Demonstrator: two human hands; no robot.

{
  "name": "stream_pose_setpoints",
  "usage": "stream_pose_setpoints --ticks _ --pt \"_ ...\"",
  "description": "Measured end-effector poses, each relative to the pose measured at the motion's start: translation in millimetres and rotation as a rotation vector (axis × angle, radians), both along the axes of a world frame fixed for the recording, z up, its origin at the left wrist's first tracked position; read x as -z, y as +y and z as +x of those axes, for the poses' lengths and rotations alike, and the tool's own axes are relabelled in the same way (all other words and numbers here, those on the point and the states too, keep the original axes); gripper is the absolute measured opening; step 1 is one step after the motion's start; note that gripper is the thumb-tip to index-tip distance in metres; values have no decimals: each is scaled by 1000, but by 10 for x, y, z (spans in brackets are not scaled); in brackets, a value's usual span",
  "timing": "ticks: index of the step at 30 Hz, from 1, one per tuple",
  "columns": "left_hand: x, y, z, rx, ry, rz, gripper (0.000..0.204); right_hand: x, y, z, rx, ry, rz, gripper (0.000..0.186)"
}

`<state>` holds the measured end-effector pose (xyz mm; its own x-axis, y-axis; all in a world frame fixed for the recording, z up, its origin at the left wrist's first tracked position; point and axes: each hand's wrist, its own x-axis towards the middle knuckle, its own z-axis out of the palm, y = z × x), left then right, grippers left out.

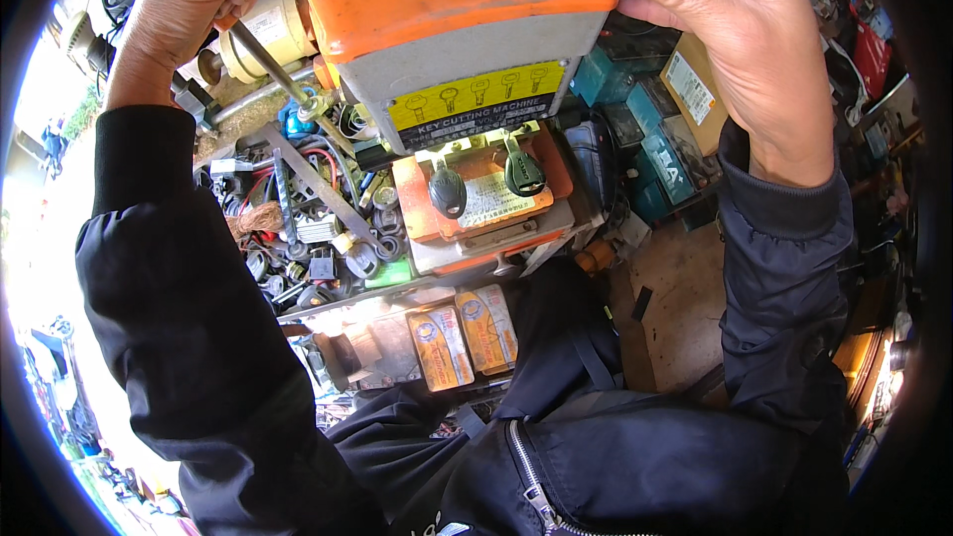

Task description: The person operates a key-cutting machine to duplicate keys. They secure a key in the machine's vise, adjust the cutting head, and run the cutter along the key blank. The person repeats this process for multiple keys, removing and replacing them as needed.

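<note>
In front of me stands a key cutting machine with an orange top cover (397, 0) and a grey front. Two keys with black heads, the left key (448, 193) and the right key (524, 172), sit side by side in its clamps, heads toward me. At the machine's left, my left hand (204, 5) is closed around the orange end of a metal lever (266, 62); its upper fingers are cut off by the frame. My right hand (740, 30) holds the cover's right edge, thumb on top and a finger lower down; its other fingers are partly hidden.
Left of the machine lies a cluttered tray of tools, wires and small parts (323, 208). Two small orange and white boxes (462, 337) lie below it, near my legs. Teal cases (660, 144) and a cardboard box (692, 89) stand at the right. A cream motor (266, 35) is behind the lever.
</note>
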<state>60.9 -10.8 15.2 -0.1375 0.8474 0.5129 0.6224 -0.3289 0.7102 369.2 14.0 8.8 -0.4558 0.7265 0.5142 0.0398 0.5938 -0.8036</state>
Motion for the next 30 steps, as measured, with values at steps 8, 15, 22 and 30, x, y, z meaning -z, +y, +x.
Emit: stream_pose_setpoints --ticks 8,15,22,30 --pt "17 100 -86 59 5 37 77 4 -5 1 22 -14 13 29" --pt "98 93 -58 -58 120 94 79 6 -19 6 21 -4 -8 28" --pt "32 119 -81 -33 -13 5 78 5 -41 1 33 8 -24 27" --pt "42 63 48 -31 54 52 79 24 -22 24 -7 15 0 27"
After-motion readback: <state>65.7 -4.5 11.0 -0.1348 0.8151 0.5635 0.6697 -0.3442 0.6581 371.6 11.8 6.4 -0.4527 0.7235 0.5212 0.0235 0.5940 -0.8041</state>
